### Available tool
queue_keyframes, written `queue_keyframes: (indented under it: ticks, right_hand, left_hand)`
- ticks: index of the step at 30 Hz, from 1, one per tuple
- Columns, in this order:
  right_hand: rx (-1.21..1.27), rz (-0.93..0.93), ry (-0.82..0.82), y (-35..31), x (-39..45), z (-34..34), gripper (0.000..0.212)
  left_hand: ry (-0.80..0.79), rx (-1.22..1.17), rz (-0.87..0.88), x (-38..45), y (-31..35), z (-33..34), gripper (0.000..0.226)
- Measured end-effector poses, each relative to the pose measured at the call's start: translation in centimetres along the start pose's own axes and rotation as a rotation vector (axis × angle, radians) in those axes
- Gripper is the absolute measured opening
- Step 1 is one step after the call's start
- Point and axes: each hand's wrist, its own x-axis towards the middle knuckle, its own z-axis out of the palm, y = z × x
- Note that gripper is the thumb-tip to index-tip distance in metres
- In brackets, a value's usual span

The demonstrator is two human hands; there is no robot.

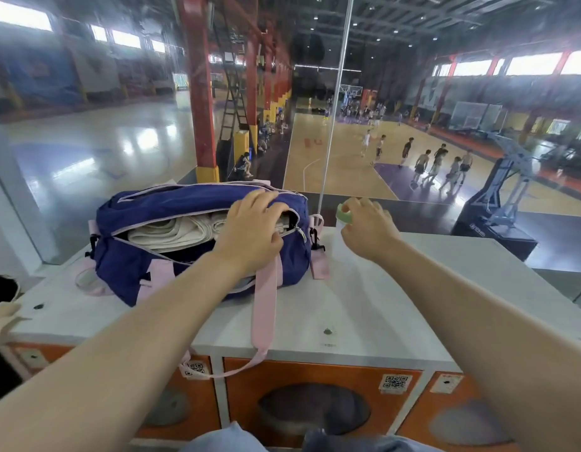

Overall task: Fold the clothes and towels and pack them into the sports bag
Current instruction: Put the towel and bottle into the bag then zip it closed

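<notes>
A dark blue sports bag [158, 207] with pink straps lies on a white locker top [364, 305], its top zip open. Folded cream towels [171, 231] show inside the opening. My left hand [253, 230] lies over the right end of the opening, fingers curled round the far edge of the bag's mouth. My right hand [369, 228] is just right of the bag and grips a clear bottle with a light green cap [343, 212]; the bottle's body is mostly hidden behind the hand.
The locker top ends at a glass wall [413, 125] right behind the bag, with a sports hall beyond. A pink strap [266, 308] hangs over the front edge above orange locker doors [315, 402]. A dark object [2, 288] sits at the far left.
</notes>
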Motion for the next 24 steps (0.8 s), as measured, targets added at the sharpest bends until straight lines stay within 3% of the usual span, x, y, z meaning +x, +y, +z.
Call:
queue_keyframes:
  ticks: [5,9,13,18,24]
  right_hand:
    - [0.086,0.145,-0.1,2.2,2.9,-0.3,0.05]
    - [0.143,0.17,-0.202,2.8,4.7,0.8,0.071]
    - [0.162,0.171,-0.2,2.8,5.6,1.8,0.07]
    - [0.186,0.222,-0.13,2.6,5.2,3.4,0.068]
    - [0.263,0.3,-0.057,3.2,5.2,2.2,0.07]
  left_hand:
    - [0.012,0.074,0.01,1.1,-1.7,0.2,0.052]
    - [-0.033,0.142,-0.085,1.4,-3.8,0.9,0.065]
    - [-0.112,0.226,-0.175,1.7,-5.7,1.3,0.071]
    - [-0.188,0.32,-0.183,1.5,-6.6,2.2,0.046]
    - [-0.052,0.09,-0.155,1.0,-6.4,2.9,0.026]
